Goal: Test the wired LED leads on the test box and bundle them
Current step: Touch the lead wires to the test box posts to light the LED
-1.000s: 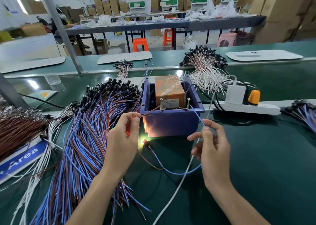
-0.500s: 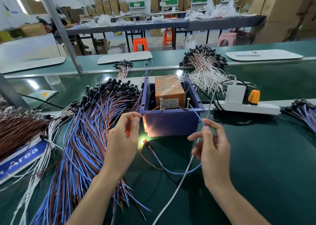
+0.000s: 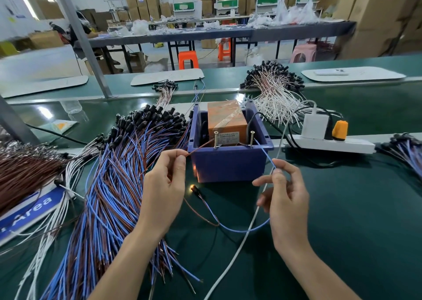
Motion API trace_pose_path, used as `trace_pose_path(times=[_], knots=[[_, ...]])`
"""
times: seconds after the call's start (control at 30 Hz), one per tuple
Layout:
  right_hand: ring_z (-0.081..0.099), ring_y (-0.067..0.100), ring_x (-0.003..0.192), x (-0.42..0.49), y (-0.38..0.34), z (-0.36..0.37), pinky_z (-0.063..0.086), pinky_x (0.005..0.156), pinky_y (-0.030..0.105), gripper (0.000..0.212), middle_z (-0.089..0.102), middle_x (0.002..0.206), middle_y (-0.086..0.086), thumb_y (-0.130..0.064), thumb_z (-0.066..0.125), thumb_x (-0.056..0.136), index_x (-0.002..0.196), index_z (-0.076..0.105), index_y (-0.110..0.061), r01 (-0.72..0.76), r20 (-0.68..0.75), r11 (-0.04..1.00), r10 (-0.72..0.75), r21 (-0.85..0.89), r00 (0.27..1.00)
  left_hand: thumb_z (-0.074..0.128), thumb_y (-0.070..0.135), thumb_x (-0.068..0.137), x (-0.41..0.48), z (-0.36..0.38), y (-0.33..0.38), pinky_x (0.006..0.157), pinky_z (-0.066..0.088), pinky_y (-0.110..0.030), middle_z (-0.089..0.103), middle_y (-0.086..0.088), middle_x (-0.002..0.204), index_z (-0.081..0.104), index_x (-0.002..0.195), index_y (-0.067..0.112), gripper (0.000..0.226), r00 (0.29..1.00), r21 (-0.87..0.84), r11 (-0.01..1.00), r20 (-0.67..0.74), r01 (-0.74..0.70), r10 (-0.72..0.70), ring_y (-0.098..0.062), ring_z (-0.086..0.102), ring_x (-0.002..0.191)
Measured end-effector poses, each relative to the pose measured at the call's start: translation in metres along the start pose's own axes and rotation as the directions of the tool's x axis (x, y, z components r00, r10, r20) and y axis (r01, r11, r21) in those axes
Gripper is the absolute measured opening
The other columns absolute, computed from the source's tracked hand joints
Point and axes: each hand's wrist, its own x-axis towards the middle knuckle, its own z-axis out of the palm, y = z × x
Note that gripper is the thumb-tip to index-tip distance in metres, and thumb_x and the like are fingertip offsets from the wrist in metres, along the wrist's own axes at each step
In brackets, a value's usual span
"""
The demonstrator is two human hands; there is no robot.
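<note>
One LED lead [image 3: 193, 188] glows on the green bench [image 3: 342, 208] just in front of the single blue test box [image 3: 228, 165], low between two hands. The left hand [image 3: 164, 185] pinches its brown wire [image 3: 198, 147] and the right hand [image 3: 283, 192] pinches its blue wire [image 3: 265, 154]. Each wire runs up to one of the box's two screws [image 3: 215, 137]. A heap of blue-and-brown leads [image 3: 109, 185] lies to the left.

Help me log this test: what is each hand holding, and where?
Left hand pinches the lead's brown wire near its tip; right hand pinches its blue wire near its tip. Each tip meets a screw; the LED glows.
</note>
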Motion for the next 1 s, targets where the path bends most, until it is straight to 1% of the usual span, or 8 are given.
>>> trace_pose_path(times=[0.17,0.27,0.43,0.5,0.6,0.7,0.83,1.0], knots=[[0.059,0.013,0.052,0.001,-0.001,-0.004,0.043,0.043,0.019,0.028,0.076,0.097,-0.002,-0.025,0.032,0.112,0.124,0.048,-0.043,0.042,-0.097,0.998,-0.038,0.041,0.995,0.046,0.032,0.108,0.004,-0.005,0.006,0.047,0.037,-0.032,0.070,0.003,0.082,0.059,0.116,0.036,0.016,0.989,-0.159,0.987,-0.131,0.039,-0.060,-0.019,0.042,0.053],[0.062,0.014,0.054,0.001,-0.005,-0.004,0.046,0.045,0.019,0.024,0.076,0.098,-0.003,-0.027,0.032,0.112,0.121,0.053,-0.036,0.055,-0.100,0.998,-0.051,0.037,0.994,0.048,0.028,0.108,0.007,-0.011,0.015,0.048,0.034,-0.028,0.075,0.001,0.085,0.064,0.109,0.026,0.016,0.983,-0.253,0.965,-0.144,0.074,-0.113,-0.030,0.035,0.058],[0.067,0.020,0.063,-0.001,-0.026,0.001,0.054,0.063,0.022,0.027,0.075,0.083,0.007,-0.030,0.042,0.106,0.101,0.065,-0.016,0.066,0.061,0.997,-0.068,0.038,0.996,0.059,0.034,0.100,0.002,-0.001,0.062,0.057,0.043,-0.018,0.075,0.004,0.093,0.070,0.099,0.031,0.012,0.999,-0.327,0.945,0.024,-0.015,0.024,-0.016,0.049,0.065],[0.072,0.022,0.073,0.000,-0.040,0.006,0.057,0.073,0.025,0.028,0.075,0.086,0.008,-0.026,0.044,0.105,0.098,0.068,-0.012,0.070,0.124,0.993,-0.082,0.095,0.989,0.061,0.038,0.095,0.005,0.011,0.088,0.065,0.045,-0.014,0.071,0.003,0.097,0.072,0.095,0.039,0.011,0.988,-0.318,0.946,0.113,-0.064,0.105,-0.006,0.058,0.074],[0.074,0.023,0.084,0.000,-0.062,0.015,0.058,0.080,0.028,0.031,0.076,0.094,0.011,-0.024,0.042,0.107,0.103,0.066,-0.005,0.070,0.203,0.975,-0.113,0.209,0.973,0.064,0.031,0.096,0.015,0.032,0.121,0.074,0.048,-0.016,0.064,0.000,0.106,0.073,0.096,0.038,0.011,0.963,-0.331,0.931,0.166,-0.150,0.214,-0.009,0.065,0.085],[0.070,0.021,0.083,0.002,-0.082,0.019,0.058,0.073,0.031,0.030,0.076,0.096,0.009,-0.029,0.042,0.109,0.103,0.067,-0.013,-0.011,0.209,0.936,-0.067,0.353,0.976,0.065,0.024,0.097,0.014,0.051,0.141,0.064,0.054,-0.021,0.059,0.003,0.112,0.075,0.102,0.029,0.013,0.941,-0.406,0.904,0.233,-0.137,0.247,-0.016,0.067,0.082],[0.072,0.020,0.102,0.009,-0.095,0.010,0.056,0.096,0.044,0.030,0.075,0.111,0.006,-0.026,0.041,0.109,0.109,0.071,-0.024,-0.069,0.135,0.926,0.020,0.371,0.991,0.061,0.009,0.099,0.003,0.070,0.150,0.079,0.055,-0.021,0.063,0.001,0.110,0.073,0.101,0.025,0.019,0.928,-0.424,0.894,0.252,-0.148,0.273,-0.015,0.066,0.099],[0.071,0.014,0.093,0.002,-0.105,0.000,0.058,0.083,0.026,0.026,0.074,0.099,0.005,-0.027,0.044,0.109,0.106,0.069,-0.022,-0.042,0.179,0.894,-0.042,0.445,0.983,0.064,0.004,0.096,-0.003,0.082,0.173,0.080,0.052,-0.013,0.063,0.007,0.109,0.076,0.095,0.027,0.025,0.952,-0.523,0.847,0.201,-0.095,0.230,-0.007,0.067,0.103]])
